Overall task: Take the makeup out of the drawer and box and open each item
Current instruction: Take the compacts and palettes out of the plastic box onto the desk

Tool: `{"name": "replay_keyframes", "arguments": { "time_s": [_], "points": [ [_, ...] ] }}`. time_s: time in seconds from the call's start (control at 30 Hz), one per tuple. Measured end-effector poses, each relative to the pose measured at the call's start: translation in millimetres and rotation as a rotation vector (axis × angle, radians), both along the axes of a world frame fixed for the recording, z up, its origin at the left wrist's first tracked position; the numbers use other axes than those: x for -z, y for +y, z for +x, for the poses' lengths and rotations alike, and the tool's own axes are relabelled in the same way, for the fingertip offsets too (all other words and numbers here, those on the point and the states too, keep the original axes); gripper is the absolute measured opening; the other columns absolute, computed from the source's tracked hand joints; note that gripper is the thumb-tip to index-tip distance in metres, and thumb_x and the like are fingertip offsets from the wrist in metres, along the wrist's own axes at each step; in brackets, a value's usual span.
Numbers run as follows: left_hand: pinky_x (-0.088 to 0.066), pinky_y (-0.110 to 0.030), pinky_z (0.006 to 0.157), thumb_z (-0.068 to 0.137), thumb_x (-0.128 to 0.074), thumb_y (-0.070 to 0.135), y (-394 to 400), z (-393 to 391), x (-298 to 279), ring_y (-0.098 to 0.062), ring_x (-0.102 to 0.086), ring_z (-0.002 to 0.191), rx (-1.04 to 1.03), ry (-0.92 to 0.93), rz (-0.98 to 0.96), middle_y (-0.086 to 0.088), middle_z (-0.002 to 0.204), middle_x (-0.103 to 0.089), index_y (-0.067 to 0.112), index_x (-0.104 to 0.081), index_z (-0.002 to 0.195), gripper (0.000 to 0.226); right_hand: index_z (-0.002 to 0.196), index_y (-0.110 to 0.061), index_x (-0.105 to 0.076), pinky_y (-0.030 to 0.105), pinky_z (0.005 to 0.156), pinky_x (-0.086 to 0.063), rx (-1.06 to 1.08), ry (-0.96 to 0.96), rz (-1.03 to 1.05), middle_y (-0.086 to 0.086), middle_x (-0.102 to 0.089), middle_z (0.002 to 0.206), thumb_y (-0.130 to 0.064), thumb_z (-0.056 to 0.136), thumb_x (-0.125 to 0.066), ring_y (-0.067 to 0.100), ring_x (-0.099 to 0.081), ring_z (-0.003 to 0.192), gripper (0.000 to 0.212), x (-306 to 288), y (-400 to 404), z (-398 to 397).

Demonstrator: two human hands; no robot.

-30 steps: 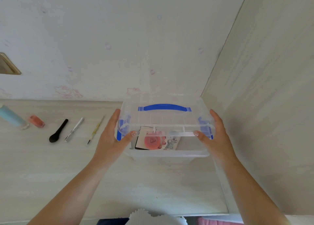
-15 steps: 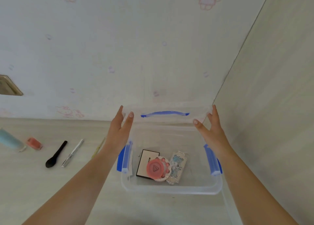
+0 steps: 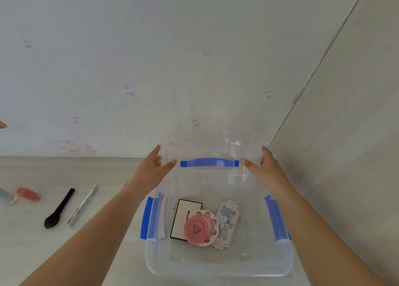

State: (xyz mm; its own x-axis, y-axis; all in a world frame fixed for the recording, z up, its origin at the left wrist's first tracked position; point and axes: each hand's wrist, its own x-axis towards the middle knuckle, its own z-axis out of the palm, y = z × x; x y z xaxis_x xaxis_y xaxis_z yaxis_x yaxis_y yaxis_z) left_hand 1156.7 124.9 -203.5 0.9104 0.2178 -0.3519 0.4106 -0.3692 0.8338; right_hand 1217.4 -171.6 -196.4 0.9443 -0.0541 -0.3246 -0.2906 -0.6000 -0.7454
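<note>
A clear plastic box (image 3: 218, 266) with blue side latches sits on the desk, uncovered. Its clear lid (image 3: 210, 150) with a blue handle is lifted upright behind the box, near the wall. My left hand (image 3: 154, 169) grips the lid's left edge and my right hand (image 3: 262, 167) grips its right edge. Inside the box lie a white flat case with a black border (image 3: 183, 214), a round pink compact (image 3: 197, 229) on a paw-shaped case, and a silver-blue ornate palette (image 3: 227, 223).
Left of the box on the pale wooden desk lie a silver pen-like tube (image 3: 82, 205), a black brush (image 3: 59, 209), a pink gloss tube (image 3: 28, 194) and the end of a light blue tube (image 3: 3, 196). A wall panel stands close on the right.
The lid, closed on the box a second ago, has been lifted off and raised up and back by both hands. The box's contents are now uncovered.
</note>
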Motion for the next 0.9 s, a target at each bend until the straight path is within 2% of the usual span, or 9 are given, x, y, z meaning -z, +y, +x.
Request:
{"name": "replay_keyframes", "arguments": {
  "time_s": [0.13, 0.27, 0.37, 0.57, 0.77, 0.83, 0.9],
  "points": [
    [-0.037, -0.043, 0.109, 0.080, -0.063, 0.052, -4.8, 4.4, -1.0, -0.021, -0.040, 0.136, -0.012, 0.055, -0.006, -0.005, 0.150, -0.038, 0.031, -0.019, 0.149, 0.084, 0.151, -0.024, -0.007, 0.038, 0.107, -0.034, -0.024, 0.052, -0.074, 0.010, -0.027, 0.154, -0.058, 0.082, -0.058, 0.026, -0.033, 0.138, 0.092, 6.3, 1.1, 6.2],
    [-0.040, -0.046, 0.105, 0.063, -0.060, 0.069, -0.6, 8.9, 3.2, -0.019, -0.046, 0.130, 0.043, 0.115, -0.027, 0.003, 0.145, -0.046, 0.040, -0.021, 0.146, 0.097, 0.151, -0.023, -0.007, 0.038, 0.108, -0.032, -0.036, 0.090, -0.101, 0.009, -0.025, 0.155, -0.058, 0.084, -0.055, 0.027, -0.032, 0.139, 0.089, 8.6, 0.8, 11.9],
    [-0.037, -0.047, 0.107, 0.077, -0.062, 0.058, -0.7, 13.5, 5.8, -0.020, -0.040, 0.135, 0.031, 0.141, -0.053, 0.001, 0.149, -0.040, 0.037, -0.017, 0.148, 0.087, 0.151, -0.024, -0.008, 0.039, 0.109, -0.032, -0.033, 0.110, -0.089, 0.008, -0.024, 0.155, -0.058, 0.084, -0.055, 0.026, -0.031, 0.140, 0.088, 9.7, 0.3, 14.8],
    [-0.027, -0.046, 0.114, 0.089, -0.059, 0.041, -8.6, 19.8, 8.0, -0.021, -0.024, 0.143, 0.024, 0.177, -0.102, -0.002, 0.158, -0.018, 0.029, -0.005, 0.151, 0.083, 0.150, -0.025, -0.013, 0.036, 0.109, -0.031, -0.047, 0.137, -0.045, 0.002, -0.026, 0.155, -0.054, 0.087, -0.053, 0.023, -0.032, 0.139, 0.081, 8.2, -0.1, 16.6],
    [-0.026, -0.042, 0.115, 0.089, -0.058, 0.041, -10.3, 16.6, 10.4, -0.019, -0.025, 0.143, -0.023, 0.129, -0.141, 0.000, 0.158, -0.019, 0.030, -0.008, 0.151, 0.080, 0.150, -0.025, -0.015, 0.036, 0.107, -0.032, -0.045, 0.118, -0.038, 0.002, -0.028, 0.154, -0.054, 0.088, -0.052, 0.023, -0.034, 0.138, 0.078, 8.4, -0.5, 15.9],
    [-0.024, -0.038, 0.114, 0.090, -0.056, 0.043, -13.2, 14.3, 6.5, -0.019, -0.023, 0.144, -0.019, 0.068, -0.027, 0.000, 0.158, -0.020, 0.027, -0.010, 0.151, 0.078, 0.150, -0.025, -0.015, 0.035, 0.107, -0.032, -0.064, 0.091, -0.060, 0.003, -0.028, 0.154, -0.054, 0.088, -0.052, 0.023, -0.034, 0.138, 0.077, 6.5, -0.2, 14.3],
    [-0.023, -0.037, 0.114, 0.090, -0.056, 0.042, -16.3, 9.4, 0.2, -0.019, -0.022, 0.144, 0.018, -0.052, 0.227, 0.000, 0.157, -0.022, 0.023, -0.014, 0.150, 0.076, 0.150, -0.023, -0.017, 0.035, 0.108, -0.031, -0.100, 0.036, -0.104, 0.003, -0.028, 0.154, -0.052, 0.089, -0.053, 0.022, -0.032, 0.139, 0.076, 2.8, 0.1, 11.3]
  ]
}}
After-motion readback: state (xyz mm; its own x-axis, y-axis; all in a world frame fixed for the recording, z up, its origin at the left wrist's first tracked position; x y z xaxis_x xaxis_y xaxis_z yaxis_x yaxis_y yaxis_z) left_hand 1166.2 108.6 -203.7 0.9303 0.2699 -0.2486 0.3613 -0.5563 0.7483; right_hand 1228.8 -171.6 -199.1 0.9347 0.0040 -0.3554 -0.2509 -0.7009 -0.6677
